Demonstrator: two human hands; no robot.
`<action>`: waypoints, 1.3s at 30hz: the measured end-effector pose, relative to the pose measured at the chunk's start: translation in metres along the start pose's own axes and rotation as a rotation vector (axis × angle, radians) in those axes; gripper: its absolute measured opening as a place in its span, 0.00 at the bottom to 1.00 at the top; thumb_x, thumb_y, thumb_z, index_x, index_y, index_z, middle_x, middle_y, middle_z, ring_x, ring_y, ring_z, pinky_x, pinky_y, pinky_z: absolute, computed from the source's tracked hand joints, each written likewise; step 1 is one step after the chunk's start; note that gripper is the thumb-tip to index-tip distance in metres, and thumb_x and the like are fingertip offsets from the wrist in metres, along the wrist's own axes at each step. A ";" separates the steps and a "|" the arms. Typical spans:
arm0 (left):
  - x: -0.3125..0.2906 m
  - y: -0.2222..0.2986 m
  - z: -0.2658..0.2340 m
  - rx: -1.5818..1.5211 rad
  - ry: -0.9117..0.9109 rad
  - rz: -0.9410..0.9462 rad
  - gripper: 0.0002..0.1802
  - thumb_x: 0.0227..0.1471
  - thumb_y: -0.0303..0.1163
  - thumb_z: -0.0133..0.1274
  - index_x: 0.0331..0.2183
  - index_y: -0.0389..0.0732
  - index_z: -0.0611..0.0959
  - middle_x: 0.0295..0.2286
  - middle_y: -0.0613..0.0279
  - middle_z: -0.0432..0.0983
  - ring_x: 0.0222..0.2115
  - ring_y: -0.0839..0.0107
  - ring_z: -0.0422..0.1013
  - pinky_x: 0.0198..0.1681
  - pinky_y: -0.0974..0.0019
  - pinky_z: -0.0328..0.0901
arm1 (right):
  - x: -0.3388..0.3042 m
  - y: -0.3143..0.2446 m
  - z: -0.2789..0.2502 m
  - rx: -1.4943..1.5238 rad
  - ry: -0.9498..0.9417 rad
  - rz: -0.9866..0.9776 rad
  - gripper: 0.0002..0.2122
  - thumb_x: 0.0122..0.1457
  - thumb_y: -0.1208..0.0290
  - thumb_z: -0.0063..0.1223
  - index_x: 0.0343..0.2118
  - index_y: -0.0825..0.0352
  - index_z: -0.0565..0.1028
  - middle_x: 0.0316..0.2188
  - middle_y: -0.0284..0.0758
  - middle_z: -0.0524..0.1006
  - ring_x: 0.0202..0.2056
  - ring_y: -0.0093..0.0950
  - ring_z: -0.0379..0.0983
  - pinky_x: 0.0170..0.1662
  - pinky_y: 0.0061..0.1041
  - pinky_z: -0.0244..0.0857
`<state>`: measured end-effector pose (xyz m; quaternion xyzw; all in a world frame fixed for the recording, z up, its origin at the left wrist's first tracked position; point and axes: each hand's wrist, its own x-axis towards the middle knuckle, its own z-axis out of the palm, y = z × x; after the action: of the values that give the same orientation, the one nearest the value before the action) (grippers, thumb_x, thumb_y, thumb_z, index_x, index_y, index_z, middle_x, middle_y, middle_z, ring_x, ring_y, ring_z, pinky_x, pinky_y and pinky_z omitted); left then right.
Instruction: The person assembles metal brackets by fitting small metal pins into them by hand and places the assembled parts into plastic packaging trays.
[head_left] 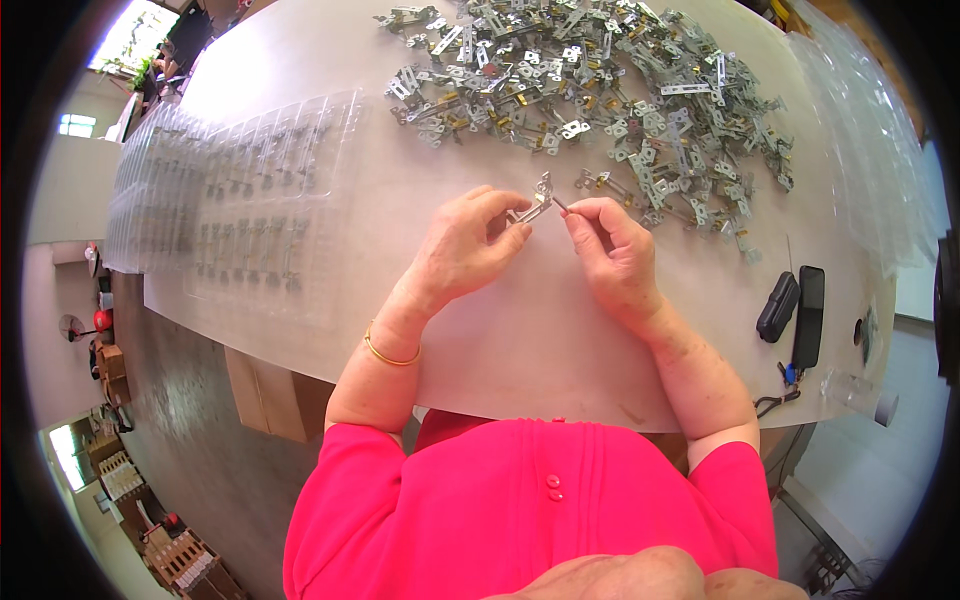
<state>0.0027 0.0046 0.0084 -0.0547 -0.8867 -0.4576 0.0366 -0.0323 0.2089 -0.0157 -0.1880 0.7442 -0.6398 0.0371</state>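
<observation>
Between thumb and fingers, my left hand (pixel 468 245) pinches a small silvery metal bracket (pixel 538 205), tilted up over the table. Close to its right side, my right hand (pixel 617 255) pinches a thin, dark, rod-like piece (pixel 561 206); its tip points at the bracket, and I cannot tell whether the two touch. Beyond my hands a wide heap of similar metal brackets (pixel 640 120) with some yellowish parts spreads over the far side. One loose bracket (pixel 605 184) lies at the heap's near edge, just past my right fingertips.
Clear plastic trays (pixel 245 205) stand stacked at the left, the top one holding rows of metal pieces. On the right lie a black case (pixel 777 307), a black phone (pixel 809 318), a clear bottle (pixel 858 396) and clear plastic sheeting (pixel 865 130). A cardboard box (pixel 262 395) sits below the table's left edge.
</observation>
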 end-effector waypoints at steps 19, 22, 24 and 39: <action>-0.008 -0.008 0.009 0.408 0.319 0.113 0.08 0.48 0.32 0.59 0.27 0.37 0.81 0.26 0.53 0.74 0.27 0.53 0.73 0.33 0.54 0.68 | -0.001 0.002 0.000 0.021 -0.054 0.065 0.02 0.64 0.76 0.55 0.38 0.67 0.77 0.22 0.21 0.70 0.24 0.11 0.63 0.28 0.14 0.59; -0.008 -0.011 0.007 0.443 0.311 0.151 0.08 0.48 0.31 0.59 0.25 0.36 0.81 0.26 0.52 0.73 0.30 0.52 0.72 0.36 0.54 0.67 | 0.000 0.002 0.001 0.017 -0.049 0.063 0.03 0.65 0.76 0.54 0.38 0.67 0.77 0.23 0.21 0.71 0.24 0.11 0.63 0.27 0.14 0.59; -0.010 -0.009 0.003 0.425 0.293 0.125 0.08 0.47 0.31 0.59 0.24 0.35 0.82 0.26 0.51 0.73 0.31 0.51 0.71 0.38 0.53 0.67 | 0.000 0.002 0.002 0.067 -0.050 0.089 0.03 0.65 0.75 0.53 0.38 0.67 0.77 0.24 0.22 0.71 0.24 0.11 0.64 0.27 0.14 0.59; -0.098 -0.009 -0.127 0.690 0.576 -0.220 0.09 0.51 0.30 0.60 0.32 0.34 0.86 0.26 0.55 0.77 0.25 0.64 0.74 0.30 0.63 0.67 | 0.002 0.002 0.000 0.097 -0.063 0.088 0.03 0.66 0.73 0.54 0.37 0.66 0.77 0.21 0.20 0.69 0.22 0.10 0.62 0.25 0.12 0.56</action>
<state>0.1004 -0.1101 0.0632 0.1843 -0.9415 -0.1332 0.2489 -0.0351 0.2084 -0.0176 -0.1729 0.7184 -0.6667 0.0975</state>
